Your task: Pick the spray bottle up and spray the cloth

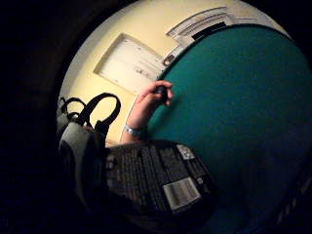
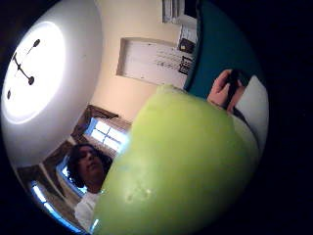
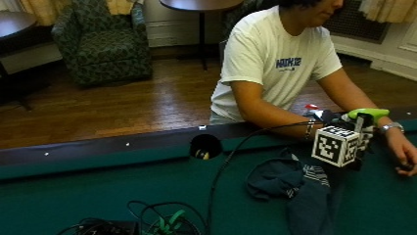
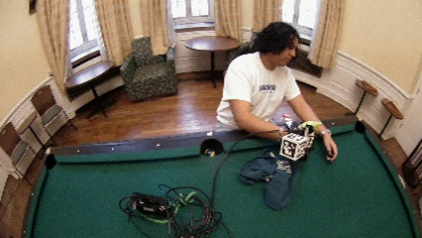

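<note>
A: Where was the spray bottle [image 3: 365, 116]?

B: At the right of the outside view, up off the green desk [image 3: 98, 191], its lime-green upper part showing beside the gloved right hand [image 3: 329, 121]. In both palm views it sat close against the palm: green plastic filled the lower middle of the thumb-side frame, and the dark printed label with a barcode filled the bottom of the little-finger-side frame.

A: So that hand was clamped on it?

B: I judged it wrapped around the bottle, though the fingers themselves were mostly hidden. The bare left hand [image 3: 405, 159] rested on the desk at the far right edge, fingers curled over a small dark object [image 1: 161, 90] I could not identify.

A: And the cloth [image 3: 293, 183]?

B: A dark blue heap with a striped patch, lying on the felt in the lower centre-right, just below the raised bottle.

A: What might have gone wrong?

B: Aim, mainly. I could not see which way the nozzle pointed. If it faced the person or the far rail, spray would have wetted the shirt or the felt instead of the cloth. A forefinger off the trigger would also have meant regripping, and the bottle could have slipped down onto the cloth.

A: Anything else nearby?

B: A cable [image 3: 224, 171] ran from that hand across the felt to a tangle [image 3: 156, 223] at the bottom left; it could have snagged or dragged the cloth if the arm swung.
</note>
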Motion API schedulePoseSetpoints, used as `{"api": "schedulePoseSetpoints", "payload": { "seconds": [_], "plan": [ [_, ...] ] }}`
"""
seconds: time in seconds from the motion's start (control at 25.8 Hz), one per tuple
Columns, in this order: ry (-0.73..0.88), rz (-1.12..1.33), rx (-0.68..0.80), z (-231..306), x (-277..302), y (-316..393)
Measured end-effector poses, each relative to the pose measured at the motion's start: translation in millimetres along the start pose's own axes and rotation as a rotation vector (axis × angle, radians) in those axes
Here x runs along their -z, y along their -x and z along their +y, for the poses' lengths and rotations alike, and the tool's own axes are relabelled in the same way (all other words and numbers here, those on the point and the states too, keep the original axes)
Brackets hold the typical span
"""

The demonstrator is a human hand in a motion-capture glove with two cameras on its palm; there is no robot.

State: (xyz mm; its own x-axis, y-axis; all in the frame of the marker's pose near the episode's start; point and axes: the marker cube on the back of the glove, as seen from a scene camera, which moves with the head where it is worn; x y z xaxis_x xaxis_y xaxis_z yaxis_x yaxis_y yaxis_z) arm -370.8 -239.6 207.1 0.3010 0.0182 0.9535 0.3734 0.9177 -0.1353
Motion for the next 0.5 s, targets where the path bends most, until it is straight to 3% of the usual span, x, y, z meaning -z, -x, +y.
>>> {"api": "schedulePoseSetpoints", "payload": {
  "seconds": [0.5],
  "plan": [
    [-0.087, 0.014, -0.031, -57.9, -19.4, -17.6]
  ]
}}
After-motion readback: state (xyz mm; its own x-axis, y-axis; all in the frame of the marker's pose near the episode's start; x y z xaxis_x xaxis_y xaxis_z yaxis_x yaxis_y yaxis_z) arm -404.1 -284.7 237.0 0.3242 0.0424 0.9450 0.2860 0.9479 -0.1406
